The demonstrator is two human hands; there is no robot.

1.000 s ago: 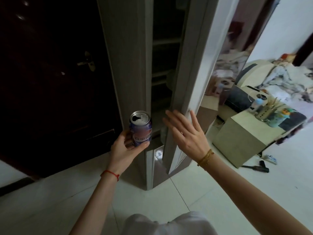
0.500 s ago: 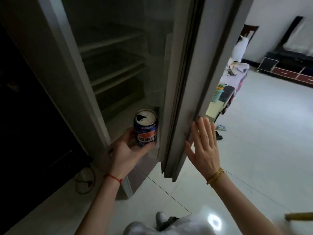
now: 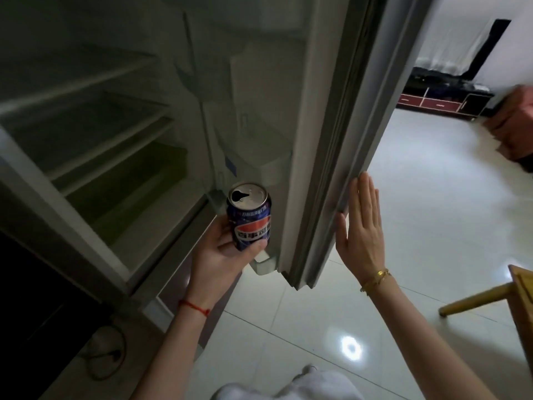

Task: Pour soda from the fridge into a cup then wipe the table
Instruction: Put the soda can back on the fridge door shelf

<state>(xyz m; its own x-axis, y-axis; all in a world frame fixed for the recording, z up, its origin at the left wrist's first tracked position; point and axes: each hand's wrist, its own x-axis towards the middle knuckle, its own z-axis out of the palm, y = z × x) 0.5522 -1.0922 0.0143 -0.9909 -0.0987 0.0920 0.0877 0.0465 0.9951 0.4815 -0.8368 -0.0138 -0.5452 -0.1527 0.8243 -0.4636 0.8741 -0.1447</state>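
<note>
Soda can [image 3: 249,216]: blue, red-and-white emblem, top already opened, upright, held just left of frame centre in front of the fridge's lower interior. Left hand [image 3: 223,256]: at about 7 o'clock of the can, fingers and thumb wrapped round its lower half; a red string sits on the wrist. Right hand [image 3: 360,229]: at 3 o'clock of the can, palm flat, fingers straight and together, fingertips touching the outer edge of the fridge door [image 3: 343,134]; a gold bracelet sits on the wrist. Fridge [image 3: 95,134]: open, dim inside, bare shelves stacked from 9 to 11 o'clock of the can. Fridge door: stands ajar between the two hands, running from the top edge of the view down to the floor, its inner pockets facing the can. Floor [image 3: 432,226]: glossy pale tiles, a bright light reflection at 5 o'clock. Wooden furniture leg [image 3: 473,301]: at the right edge, 4 o'clock. Low dark-red cabinet [image 3: 432,102]: far room, 2 o'clock. Cable [image 3: 106,353]: coiled on the floor at 7 o'clock beside the fridge base.
</note>
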